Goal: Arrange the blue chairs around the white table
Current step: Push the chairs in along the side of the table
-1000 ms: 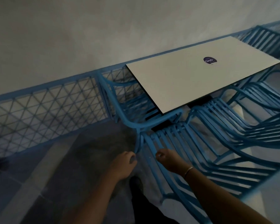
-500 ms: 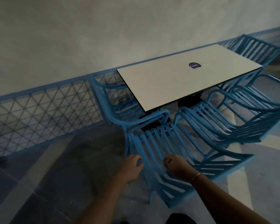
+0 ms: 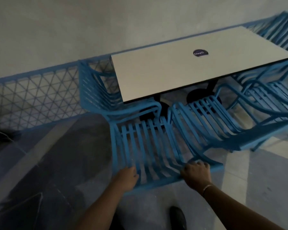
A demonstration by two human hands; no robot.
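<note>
The left hand point(image 3: 127, 177) is curled over the top rail of the nearest blue slatted metal chair point(image 3: 146, 146), gripping its back near the left corner, and the right hand point(image 3: 195, 174) is closed on the same rail toward the right corner, a thin bracelet point(image 3: 206, 188) showing at its wrist. This chair stands at the near long edge of the white rectangular table point(image 3: 173, 73), its seat facing the table and its front tucked close to the table's near left corner. A second blue slatted chair point(image 3: 211, 120) sits just beside it to the right along the same long edge, armrests nearly touching. A third blue chair point(image 3: 96, 90) is at the table's left short end, pushed in under the tabletop. Further blue chairs point(image 3: 273, 90) crowd the table's right end, blurred. A dark round sticker point(image 3: 200, 53) with pale lettering lies on the tabletop toward its far right. Beyond the table a blue lattice fence point(image 3: 35, 95) runs along the base of a plain grey wall point(image 3: 90, 27). A dark shoe point(image 3: 178, 218) shows on the grey floor on the near side of the table.
</note>
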